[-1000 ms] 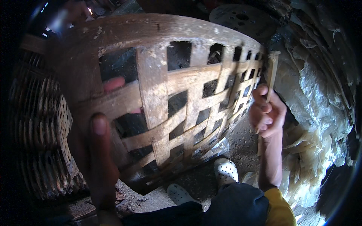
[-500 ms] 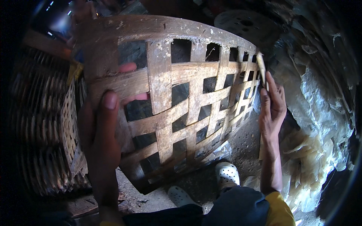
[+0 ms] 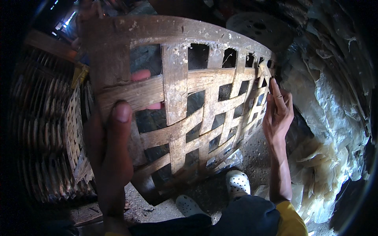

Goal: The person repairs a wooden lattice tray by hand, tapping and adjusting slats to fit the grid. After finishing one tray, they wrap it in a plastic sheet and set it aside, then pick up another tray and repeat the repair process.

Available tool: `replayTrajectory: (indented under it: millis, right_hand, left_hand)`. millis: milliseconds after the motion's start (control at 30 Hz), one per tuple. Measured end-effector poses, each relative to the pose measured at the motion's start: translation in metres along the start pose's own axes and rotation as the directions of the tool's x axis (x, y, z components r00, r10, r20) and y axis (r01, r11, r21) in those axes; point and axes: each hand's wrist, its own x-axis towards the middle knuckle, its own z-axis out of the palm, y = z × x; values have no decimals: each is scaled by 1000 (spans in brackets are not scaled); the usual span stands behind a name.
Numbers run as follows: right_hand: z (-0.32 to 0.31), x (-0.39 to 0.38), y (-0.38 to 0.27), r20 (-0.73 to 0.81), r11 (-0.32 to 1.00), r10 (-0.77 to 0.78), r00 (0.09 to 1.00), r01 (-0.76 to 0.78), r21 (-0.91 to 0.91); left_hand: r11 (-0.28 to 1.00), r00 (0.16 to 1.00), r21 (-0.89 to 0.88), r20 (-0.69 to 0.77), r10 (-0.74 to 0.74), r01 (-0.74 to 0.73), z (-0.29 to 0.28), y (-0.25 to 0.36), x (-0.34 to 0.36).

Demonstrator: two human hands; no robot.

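Note:
A large lattice rack of woven flat bamboo slats (image 3: pixel 175 84), with pale flecks along its top rim, stands tilted before me. My left hand (image 3: pixel 118 145) grips its left side, thumb on the near face and fingers showing through the gaps behind. At the rack's far right end is my right hand (image 3: pixel 278 116), closed on a short, thin, pale strip (image 3: pixel 265 70). The strip points up and left against the upper right corner of the lattice. Its kind and material are hard to make out.
Many similar racks (image 3: pixel 43 129) stand stacked at the left, one with its lattice (image 3: pixel 74 133) facing me. Crumpled translucent plastic sheeting (image 3: pixel 327 118) hangs and piles along the right. My feet, in white perforated clogs (image 3: pixel 238 181), stand on the dirt floor (image 3: pixel 256 151) below.
The rack and my left hand have shifted slightly right. My right hand and the strip have moved a little left, bringing the strip's tip over the lattice near its right end.

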Motion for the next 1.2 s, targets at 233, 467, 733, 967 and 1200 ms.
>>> replayTrajectory:
  millis: [233, 467, 733, 967, 1200]
  right_hand:
    - [11, 12, -30, 23, 990, -139, 990, 139, 8]
    - [1, 4, -19, 5, 992, -11, 1000, 10, 128]
    - [-8, 22, -92, 17, 906, -327, 945, 308, 291]
    - [0, 20, -76, 70, 944, -235, 970, 210, 254]
    - [1, 5, -36, 50, 961, 1, 999, -14, 277]
  left_hand:
    - [999, 997, -45, -80, -11, 7, 12, 13, -3]
    - [995, 999, -82, -11, 51, -52, 3, 10, 2]
    - [997, 996, -75, -87, 13, -20, 24, 24, 3]
    - [995, 995, -104, -95, 1, -11, 19, 25, -3]
    - [975, 953, -32, -220, 206, -218, 38, 13, -8]
